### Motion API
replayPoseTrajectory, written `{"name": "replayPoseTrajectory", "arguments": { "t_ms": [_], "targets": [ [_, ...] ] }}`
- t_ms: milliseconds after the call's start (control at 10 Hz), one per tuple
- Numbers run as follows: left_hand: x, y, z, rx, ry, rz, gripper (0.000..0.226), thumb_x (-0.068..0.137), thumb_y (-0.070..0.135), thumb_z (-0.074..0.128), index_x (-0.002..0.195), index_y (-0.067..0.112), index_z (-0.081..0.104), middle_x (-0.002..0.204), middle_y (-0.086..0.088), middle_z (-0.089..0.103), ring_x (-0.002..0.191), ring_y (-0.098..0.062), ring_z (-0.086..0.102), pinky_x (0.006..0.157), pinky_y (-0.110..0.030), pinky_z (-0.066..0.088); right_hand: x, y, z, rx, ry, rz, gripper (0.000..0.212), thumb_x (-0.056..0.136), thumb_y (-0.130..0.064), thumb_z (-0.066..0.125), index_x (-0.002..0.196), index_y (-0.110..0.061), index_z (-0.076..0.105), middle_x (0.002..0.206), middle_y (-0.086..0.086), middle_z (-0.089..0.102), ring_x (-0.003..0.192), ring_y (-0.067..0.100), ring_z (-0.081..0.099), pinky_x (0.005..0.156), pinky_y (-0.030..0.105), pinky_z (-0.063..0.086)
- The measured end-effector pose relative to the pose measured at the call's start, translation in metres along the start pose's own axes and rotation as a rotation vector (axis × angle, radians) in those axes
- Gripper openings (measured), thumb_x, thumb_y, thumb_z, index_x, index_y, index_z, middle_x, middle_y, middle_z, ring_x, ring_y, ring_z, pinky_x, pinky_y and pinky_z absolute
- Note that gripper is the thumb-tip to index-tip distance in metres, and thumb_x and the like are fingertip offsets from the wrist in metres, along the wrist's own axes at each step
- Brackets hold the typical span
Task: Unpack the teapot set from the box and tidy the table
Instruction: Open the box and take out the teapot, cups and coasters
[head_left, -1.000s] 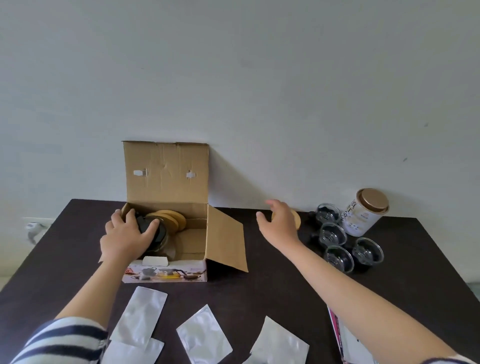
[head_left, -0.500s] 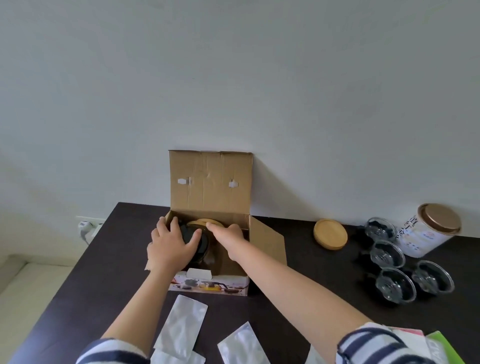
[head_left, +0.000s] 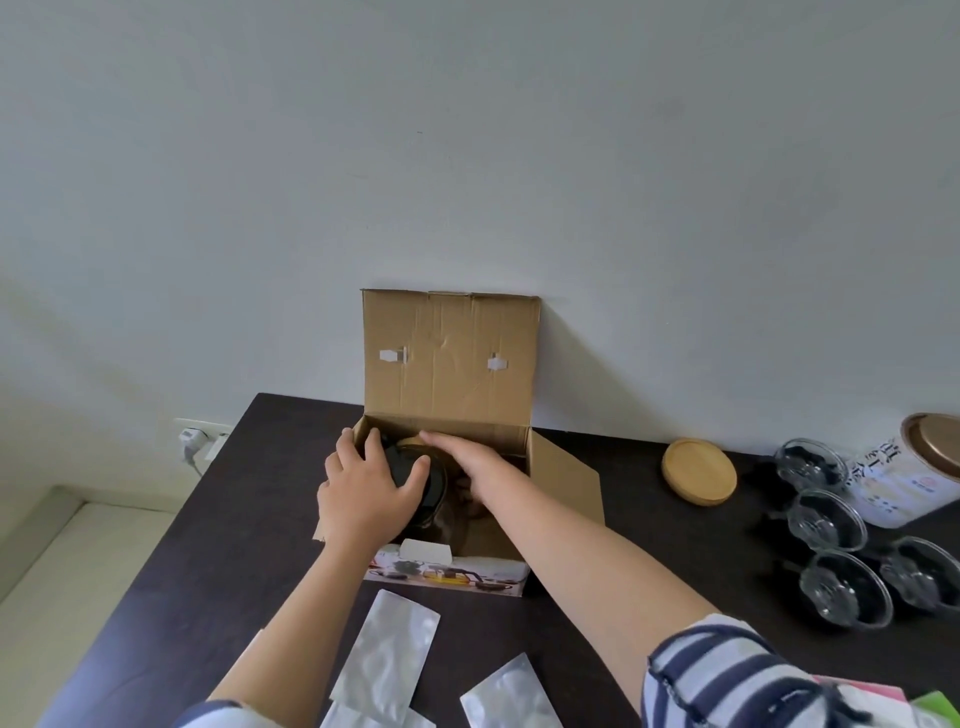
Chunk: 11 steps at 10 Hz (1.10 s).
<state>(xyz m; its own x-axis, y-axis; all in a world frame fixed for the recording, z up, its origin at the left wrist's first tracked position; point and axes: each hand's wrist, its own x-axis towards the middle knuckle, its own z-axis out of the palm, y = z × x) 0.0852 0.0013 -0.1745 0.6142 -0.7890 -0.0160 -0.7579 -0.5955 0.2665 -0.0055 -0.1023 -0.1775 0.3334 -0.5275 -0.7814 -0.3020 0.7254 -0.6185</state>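
I judge the unpacking a good part done but not finished. The teapot (head_left: 415, 480), a dark glassy body with a black top, sits inside the open cardboard box (head_left: 452, 364) at its left end. My left hand (head_left: 366, 491) lies over it, fingers (head_left: 371, 447) curled round its near side in a grip. My right hand (head_left: 475, 462) reaches into the box beside it, its fingers stretched flat toward a wooden coaster (head_left: 410, 442) behind the pot; I cannot tell whether they touch it. Already out on the desk (head_left: 208, 571): another wooden coaster (head_left: 698, 471) right of the box, and four glass cups (head_left: 826, 519) clustered near a tin canister (head_left: 906, 467). Left to do, as I read it: lift out the pot and remaining coasters, then clear the silver foil pouches (head_left: 387, 657) lying in front of the box.
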Motion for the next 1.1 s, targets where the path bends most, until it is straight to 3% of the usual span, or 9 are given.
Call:
{"name": "replayPoseTrajectory", "arguments": {
  "t_ms": [100,300,400,600,700,800,900,1000,1100],
  "targets": [
    [0.0,0.0,0.0,-0.002,0.003,-0.002,0.08,0.085,0.069,0.033,0.146,0.017,0.026,0.154,-0.014,0.018,0.137,-0.034,0.025,0.1,-0.049,0.039,0.004,0.007,0.002,0.101,0.038,-0.014,0.113,0.051,-0.048,0.089,0.143,-0.011,0.035,0.134,0.013,0.052,0.123,0.031,0.049,0.103,0.044,0.043],
    [0.0,0.0,0.0,-0.005,-0.003,0.001,0.08,0.085,0.069,0.033,0.146,0.018,0.026,0.154,-0.013,0.019,0.136,-0.035,0.026,0.1,-0.05,0.039,-0.011,0.01,-0.003,0.172,0.147,-0.103,0.109,0.05,-0.053,0.087,0.137,-0.01,0.037,0.124,0.011,0.054,0.113,0.028,0.054,0.1,0.041,0.046],
    [0.0,0.0,0.0,-0.002,-0.006,0.002,0.08,0.086,0.068,0.033,0.146,0.017,0.026,0.154,-0.014,0.019,0.136,-0.035,0.026,0.1,-0.05,0.04,-0.034,0.006,-0.015,0.211,0.099,-0.152,0.104,0.054,-0.056,0.084,0.135,-0.012,0.037,0.12,0.009,0.055,0.108,0.025,0.056,0.094,0.039,0.045],
    [0.0,0.0,0.0,-0.004,-0.004,0.005,0.079,0.086,0.068,0.034,0.146,0.016,0.027,0.153,-0.014,0.019,0.135,-0.036,0.027,0.099,-0.05,0.04,-0.101,0.018,-0.083,0.494,-0.12,-0.249,0.092,0.056,-0.048,0.083,0.13,-0.011,0.041,0.122,0.016,0.055,0.112,0.026,0.052,0.109,0.045,0.032],
    [0.0,0.0,-0.001,0.001,0.0,0.009,0.08,0.086,0.068,0.033,0.146,0.015,0.028,0.153,-0.014,0.02,0.135,-0.036,0.027,0.098,-0.051,0.041,-0.119,0.043,-0.133,0.549,0.032,-0.359,0.085,0.049,-0.046,0.088,0.118,-0.013,0.051,0.121,0.016,0.056,0.114,0.027,0.053,0.106,0.045,0.035],
    [0.0,0.0,-0.002,0.003,0.002,0.008,0.08,0.086,0.068,0.034,0.145,0.015,0.029,0.153,-0.015,0.02,0.135,-0.037,0.027,0.097,-0.051,0.041,-0.119,0.072,-0.172,0.418,0.366,-0.366,0.058,0.052,-0.044,0.089,0.093,-0.016,0.058,0.106,0.009,0.061,0.105,0.023,0.057,0.097,0.04,0.043],
    [0.0,-0.001,-0.001,0.012,-0.005,0.007,0.08,0.086,0.069,0.033,0.145,0.015,0.028,0.153,-0.015,0.02,0.135,-0.038,0.027,0.097,-0.052,0.042,-0.106,0.105,-0.2,0.207,0.674,-0.349,0.044,0.066,-0.035,0.085,0.097,-0.011,0.066,0.093,0.003,0.065,0.09,0.016,0.06,0.077,0.03,0.047],
    [-0.001,0.0,-0.001,0.021,-0.013,0.008,0.081,0.086,0.069,0.032,0.146,0.015,0.027,0.152,-0.016,0.02,0.135,-0.038,0.027,0.097,-0.052,0.041,-0.087,0.136,-0.218,-0.098,0.777,-0.401,0.081,0.052,-0.049,0.088,0.117,-0.012,0.059,0.112,0.003,0.06,0.104,0.02,0.059,0.087,0.034,0.05],
    [-0.001,0.0,-0.002,0.02,-0.016,0.006,0.081,0.086,0.069,0.032,0.146,0.015,0.027,0.153,-0.016,0.02,0.135,-0.039,0.027,0.098,-0.053,0.039,-0.078,0.154,-0.223,-0.274,0.791,-0.479,0.084,0.051,-0.045,0.091,0.12,-0.017,0.053,0.118,0.001,0.047,0.114,0.021,0.049,0.096,0.037,0.045]
  ]
}}
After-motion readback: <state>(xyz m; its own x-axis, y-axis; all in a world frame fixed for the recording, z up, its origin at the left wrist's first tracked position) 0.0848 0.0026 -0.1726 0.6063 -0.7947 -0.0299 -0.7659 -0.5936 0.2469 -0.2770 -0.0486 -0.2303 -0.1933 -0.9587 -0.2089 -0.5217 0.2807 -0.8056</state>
